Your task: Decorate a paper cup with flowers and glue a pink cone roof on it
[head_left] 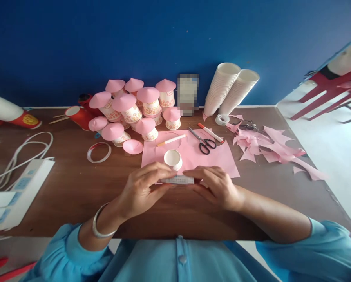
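Observation:
A small pale tube with print on it (179, 179) lies level between my two hands, close to the table's front. The fingers of my left hand (147, 184) close on its left end, and my right hand (213, 184) pinches its right end. Just beyond it, a white paper cup (172, 159) stands mouth up on a pink paper sheet (216, 166). On that sheet also lie black-handled scissors (205, 143), an orange-and-white marker (172, 140) and a red-capped marker (210, 133). A drawn curve shows near the cup.
Several decorated cups with pink cone tops (147, 98) cluster at back left, near an upturned pink cone (132, 147). Two tall cup stacks (222, 84) lean at the blue wall. Clear tape (222, 119) and pink scraps (252, 143) lie right; a power strip (25, 192) lies left.

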Available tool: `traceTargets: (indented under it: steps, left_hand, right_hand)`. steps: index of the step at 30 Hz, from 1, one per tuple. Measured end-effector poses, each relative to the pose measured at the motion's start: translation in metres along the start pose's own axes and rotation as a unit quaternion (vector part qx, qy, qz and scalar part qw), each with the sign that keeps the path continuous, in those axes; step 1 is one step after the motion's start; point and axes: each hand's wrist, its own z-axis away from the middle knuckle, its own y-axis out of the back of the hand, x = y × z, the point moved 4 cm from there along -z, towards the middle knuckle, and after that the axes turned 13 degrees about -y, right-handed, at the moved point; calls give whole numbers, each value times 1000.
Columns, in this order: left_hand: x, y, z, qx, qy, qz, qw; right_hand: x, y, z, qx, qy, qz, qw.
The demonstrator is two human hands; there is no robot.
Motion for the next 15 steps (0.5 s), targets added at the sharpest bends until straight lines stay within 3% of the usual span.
traceTargets:
  steps: [2,5,7,10,12,15]
  left_hand:
    - [0,-1,-1,-3,-23,-14,1000]
    - [-1,-1,-5,-14,-46,-48,998]
    - [-4,0,-10,-44,-42,-79,995]
    - [-15,13,-14,-62,-12,-150,987]
    - [-27,29,-9,-27,10,-217,976]
    - [-51,48,9,-22,44,-300,953]
  right_hand:
    - [-2,-1,2,-14,-10,-1,1000]
    - [4,-2,-2,-37,-101,-49,993]
    - [15,6,-11,-25,-124,-49,991]
    - [53,38,-32,89,-113,49,988]
    - [93,64,-44,179,-183,156,954]
    - [144,89,-54,223,-227,187,929]
